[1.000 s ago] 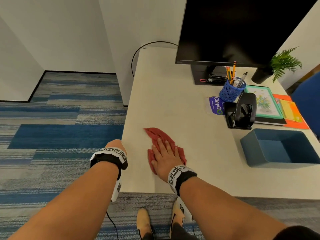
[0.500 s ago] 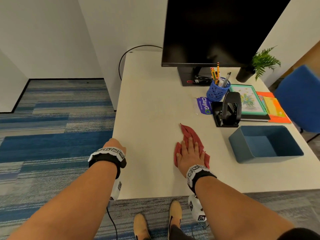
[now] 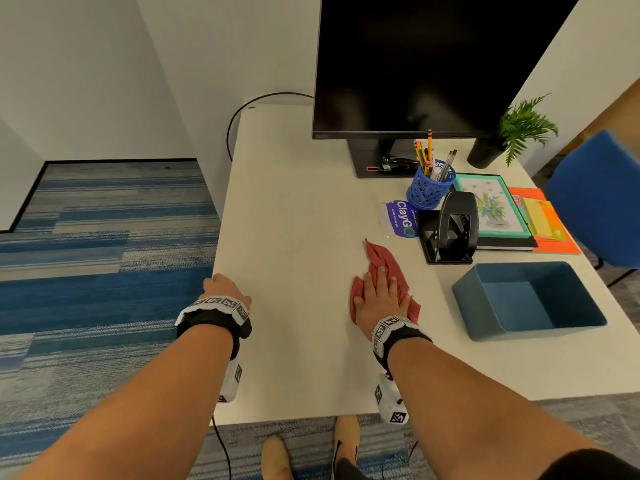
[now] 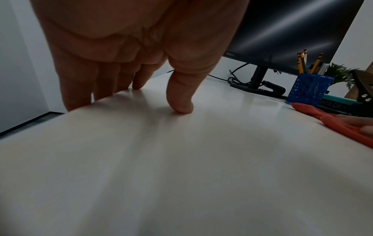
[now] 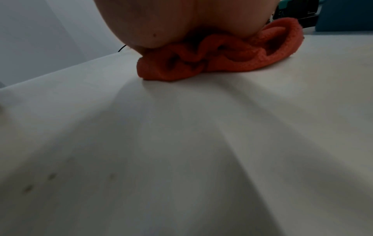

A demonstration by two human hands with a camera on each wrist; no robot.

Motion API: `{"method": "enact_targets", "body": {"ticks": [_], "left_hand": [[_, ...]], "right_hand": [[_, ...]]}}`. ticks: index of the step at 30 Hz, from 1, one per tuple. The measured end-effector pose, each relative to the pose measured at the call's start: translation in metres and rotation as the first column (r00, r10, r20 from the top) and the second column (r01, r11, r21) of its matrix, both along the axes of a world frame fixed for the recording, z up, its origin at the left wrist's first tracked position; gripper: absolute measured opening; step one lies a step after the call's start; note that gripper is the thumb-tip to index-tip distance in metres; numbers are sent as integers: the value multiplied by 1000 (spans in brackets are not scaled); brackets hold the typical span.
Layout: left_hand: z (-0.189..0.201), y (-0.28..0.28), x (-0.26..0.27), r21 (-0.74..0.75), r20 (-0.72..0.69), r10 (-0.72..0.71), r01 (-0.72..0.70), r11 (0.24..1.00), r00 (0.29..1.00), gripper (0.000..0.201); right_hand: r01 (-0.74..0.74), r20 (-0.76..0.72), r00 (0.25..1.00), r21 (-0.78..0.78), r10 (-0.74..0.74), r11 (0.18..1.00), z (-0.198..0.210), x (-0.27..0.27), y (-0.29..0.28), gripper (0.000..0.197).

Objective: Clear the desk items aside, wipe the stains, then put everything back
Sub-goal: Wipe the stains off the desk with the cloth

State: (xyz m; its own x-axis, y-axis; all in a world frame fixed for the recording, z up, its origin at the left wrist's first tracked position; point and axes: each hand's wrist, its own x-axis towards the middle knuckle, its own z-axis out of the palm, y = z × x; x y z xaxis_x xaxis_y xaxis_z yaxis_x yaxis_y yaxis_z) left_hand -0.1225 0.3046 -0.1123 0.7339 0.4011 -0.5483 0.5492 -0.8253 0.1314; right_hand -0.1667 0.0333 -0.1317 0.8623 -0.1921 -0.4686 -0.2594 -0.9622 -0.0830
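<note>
Since the earlier frames our right hand (image 3: 380, 299) has carried the red cloth (image 3: 379, 259) rightward across the white desk (image 3: 294, 209), toward the hole punch (image 3: 450, 226). Items, largest first: desk, filling frame centre; black monitor (image 3: 433, 64), upper right; blue tray (image 3: 526, 299), right of centre; books (image 3: 502, 209) and orange folders (image 3: 550, 223), right edge; hole punch; cloth, bunched at centre under our flat, straight fingers (image 3: 381, 277); blue pencil cup (image 3: 431, 188), below the monitor; purple packet (image 3: 400, 218), beside the punch. Our left hand (image 3: 225, 285) rests at the desk's left edge, fingers (image 4: 80, 89) hooked over it, thumb (image 4: 181, 99) on top.
</note>
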Motion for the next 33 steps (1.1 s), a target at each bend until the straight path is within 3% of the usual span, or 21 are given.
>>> {"method": "enact_targets", "body": {"ticks": [10,19,23,28,30,33], "left_hand": [[-5,2,10,85,-47,-109,113,990,993,59],[-8,3,11,71,-41,-72,75,995,997,63],[-8,5,9,85,-34,-96,99,991,995,61],[-7,6,10,86,-42,-123,126,988,992,66],[-6,8,10,75,-39,-130,133,988,991,63],[-4,14,10,53,-38,-141,143,988,989,59]], "right_hand": [[-34,-11,999,-1,34,999,-5,49,-9,62],[-65,-15,998,7,65,998,0,98,16,62],[-241,-25,970,47,242,969,4,103,51,62],[-492,10,868,153,496,857,6,67,83,67],[-479,18,875,168,484,861,6,66,70,70],[-335,-2,941,105,337,936,6,77,44,70]]}}
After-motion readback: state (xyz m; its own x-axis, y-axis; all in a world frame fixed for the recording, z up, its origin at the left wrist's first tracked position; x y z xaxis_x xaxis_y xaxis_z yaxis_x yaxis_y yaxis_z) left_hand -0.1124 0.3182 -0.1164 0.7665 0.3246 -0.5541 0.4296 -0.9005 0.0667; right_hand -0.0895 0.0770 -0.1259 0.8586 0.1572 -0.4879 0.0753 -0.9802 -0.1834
